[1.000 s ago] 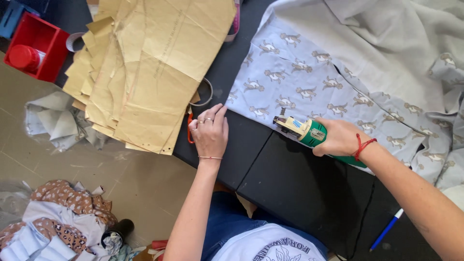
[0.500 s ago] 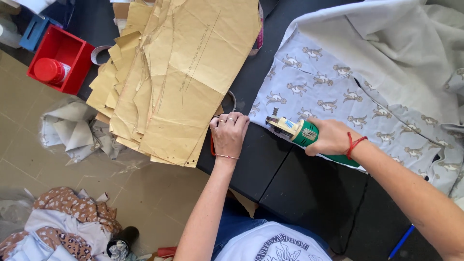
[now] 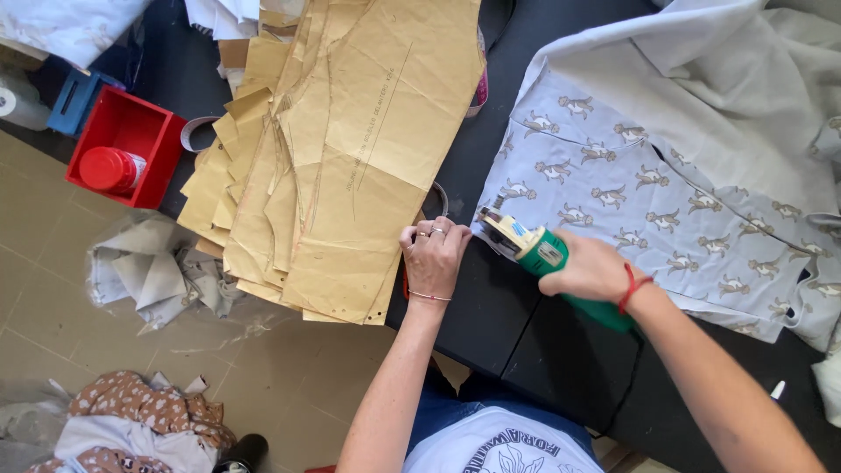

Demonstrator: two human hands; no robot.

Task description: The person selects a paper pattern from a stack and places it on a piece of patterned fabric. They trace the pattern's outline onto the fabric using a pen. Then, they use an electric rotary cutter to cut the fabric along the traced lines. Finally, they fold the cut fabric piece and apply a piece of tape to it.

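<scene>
Now right hand gripping green cutter at fabric edge, left hand curled just beside.

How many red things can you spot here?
3 for sure: a red box at the table's left edge, a red-capped container inside it, and a red cord on the right wrist. Something red peeks under the left hand, mostly hidden.
</scene>
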